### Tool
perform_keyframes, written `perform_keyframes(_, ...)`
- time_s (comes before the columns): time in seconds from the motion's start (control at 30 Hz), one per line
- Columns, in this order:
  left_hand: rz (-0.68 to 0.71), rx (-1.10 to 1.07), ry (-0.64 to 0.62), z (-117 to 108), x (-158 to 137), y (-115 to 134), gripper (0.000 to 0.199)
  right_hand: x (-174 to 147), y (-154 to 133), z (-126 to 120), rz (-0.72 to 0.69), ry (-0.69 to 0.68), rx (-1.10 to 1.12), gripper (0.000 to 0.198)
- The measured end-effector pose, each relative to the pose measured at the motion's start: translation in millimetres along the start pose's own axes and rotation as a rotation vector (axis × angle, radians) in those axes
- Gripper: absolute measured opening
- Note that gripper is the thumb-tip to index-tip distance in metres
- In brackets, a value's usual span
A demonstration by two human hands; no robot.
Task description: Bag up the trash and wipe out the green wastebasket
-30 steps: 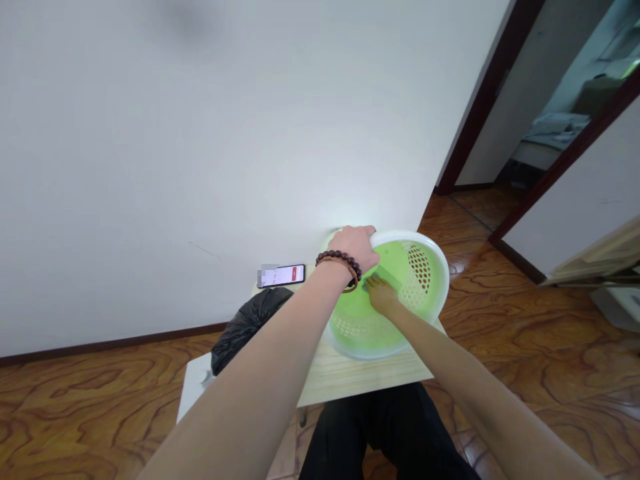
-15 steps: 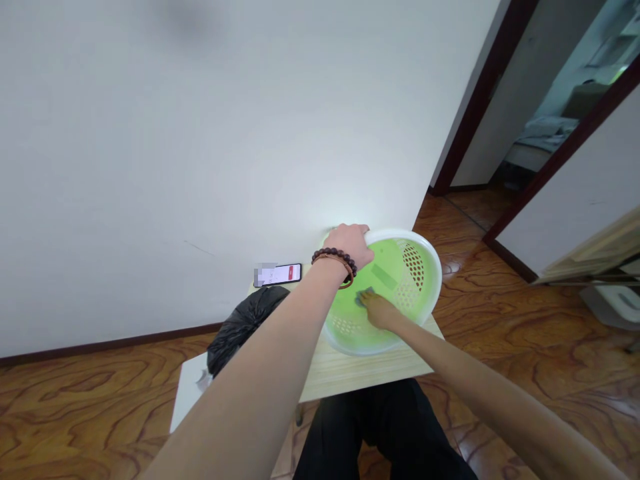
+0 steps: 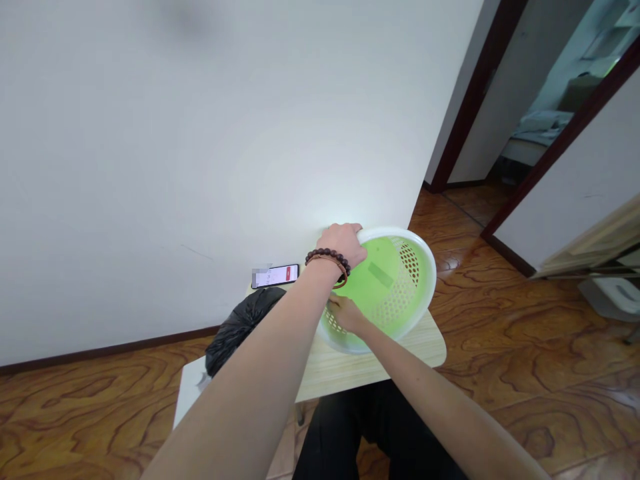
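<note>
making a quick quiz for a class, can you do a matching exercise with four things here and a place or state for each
1. left hand
2. right hand
3. phone
4. bag

A. inside the basket
B. black, crumpled
C. gripping the rim
D. lit up

Pairs: 1-C, 2-A, 3-D, 4-B

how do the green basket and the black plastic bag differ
The green basket has a white rim; the black plastic bag shows only black. The basket is round and wide-mouthed, the bag a creased bundle. The left hand grips the basket and the right hand is inside it; neither hand is on the bag. Both look like plastic.
</note>
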State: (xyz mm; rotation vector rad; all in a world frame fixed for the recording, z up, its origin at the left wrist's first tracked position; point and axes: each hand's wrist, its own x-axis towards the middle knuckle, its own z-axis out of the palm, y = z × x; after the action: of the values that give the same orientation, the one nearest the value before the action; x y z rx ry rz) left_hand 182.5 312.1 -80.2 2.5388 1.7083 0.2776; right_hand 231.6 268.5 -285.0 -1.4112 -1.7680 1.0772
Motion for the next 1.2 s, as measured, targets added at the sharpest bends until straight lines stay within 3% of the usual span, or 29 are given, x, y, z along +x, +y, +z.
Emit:
perform_keyframes(0.1, 0.012, -0.007, 0.001, -0.1, -1.5, -0.5, 0.036, -13.4, 32.8, -47.4, 0.036, -0.063, -0.644, 0.049)
perform_keyframes(0.2, 0.004, -0.025, -0.013, -0.5, -2.9, 2.2, 0.038, -10.2, 47.0, -69.2, 0.145, 0.021, -0.912, 0.047)
perform_keyframes(0.27, -0.011, -0.024, -0.018, -0.7, -3.2, 3.6, 0.037, -1.7, 38.9, -57.0, 0.181, 0.008, -0.868, 0.045)
perform_keyframes(0.33, -0.022, -0.023, -0.018, -0.5, -3.1, 2.8, 0.035, 7.0, 22.5, -30.6, 0.147, -0.088, -0.754, 0.044)
perform_keyframes(0.4, -0.020, -0.028, -0.005, 0.0, -3.1, -1.0, 0.032, 12.6, 6.9, -4.9, 0.104, -0.080, -0.699, 0.044)
perform_keyframes(0.5, -0.009, -0.034, 0.031, 0.9, -4.9, -10.4, 0.039, 11.9, 0.5, 7.9, 0.063, -0.082, -0.615, 0.045)
perform_keyframes(0.7, -0.045, -0.011, 0.069, -4.6, -17.1, -24.6, 0.052, -12.4, 25.5, -35.5, 0.074, -0.158, -0.806, 0.051)
perform_keyframes(0.87, -0.283, 0.098, 0.021, -22.8, -15.1, -23.3, 0.060, -23.0, 20.2, -59.9, 0.060, -0.067, -0.965, 0.047)
perform_keyframes(1.0, -0.385, 0.108, 0.010, -32.4, -4.6, -11.4, 0.065, -18.6, 13.5, -69.6, 0.015, -0.133, -0.992, 0.042)
perform_keyframes(1.2, -0.236, 0.084, 0.063, -25.5, 2.2, 4.5, 0.068, -12.8, 20.9, -74.4, -0.002, -0.164, -1.004, 0.043)
